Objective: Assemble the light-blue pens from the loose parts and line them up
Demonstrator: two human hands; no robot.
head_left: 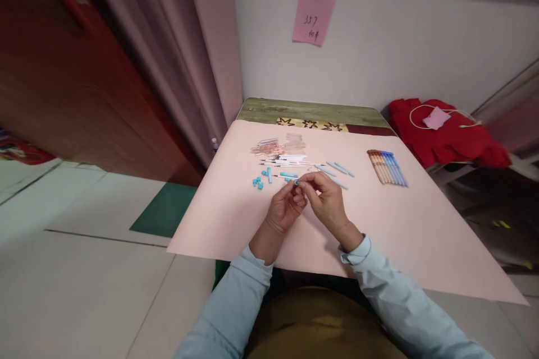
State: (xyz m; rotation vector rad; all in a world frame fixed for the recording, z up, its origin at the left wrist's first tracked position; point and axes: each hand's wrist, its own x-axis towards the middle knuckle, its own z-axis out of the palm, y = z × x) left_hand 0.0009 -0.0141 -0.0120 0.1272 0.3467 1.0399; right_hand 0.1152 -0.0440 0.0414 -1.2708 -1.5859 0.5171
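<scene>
My left hand and my right hand meet over the pink sheet, fingers pinched together on a small blue pen part. Just beyond them lie loose pen parts: blue caps, thin white refills, pale blue barrels and clear tubes. A row of assembled pens lies to the right of my hands.
The pink sheet covers a table with a green wooden edge against the wall. A pink note hangs on the wall. Red cloth with a white cord lies at right. A curtain hangs at left.
</scene>
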